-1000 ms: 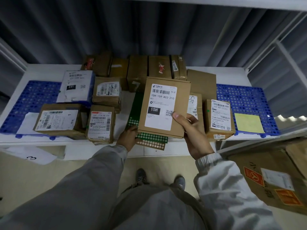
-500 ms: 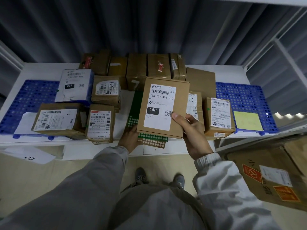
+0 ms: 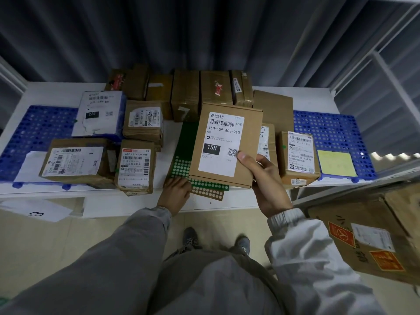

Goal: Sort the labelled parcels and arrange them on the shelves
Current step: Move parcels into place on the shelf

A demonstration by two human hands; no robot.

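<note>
My right hand (image 3: 268, 185) grips a flat brown parcel (image 3: 247, 123) by its lower right corner, thumb on the white label reading 15H-159-A03-210. The parcel is held tilted above the white shelf (image 3: 45, 89). My left hand (image 3: 176, 193) rests at the shelf's front edge on a green sticker sheet (image 3: 181, 160) with white dots; its fingers are partly hidden under the parcel. Several other labelled parcels lie on the shelf: a white one marked 231 (image 3: 97, 114), a brown one marked 642 (image 3: 136, 167), and one at the right marked 502 (image 3: 300, 155).
Blue perforated mats (image 3: 334, 130) cover both shelf ends; a yellow note (image 3: 336, 163) lies on the right one. A row of taped brown boxes (image 3: 186, 94) lines the back. A large carton (image 3: 372, 239) stands on the floor at right. A paper marked 3 (image 3: 36, 211) hangs at left.
The view has shifted slightly. Both hands and the held parcel stay almost where they were.
</note>
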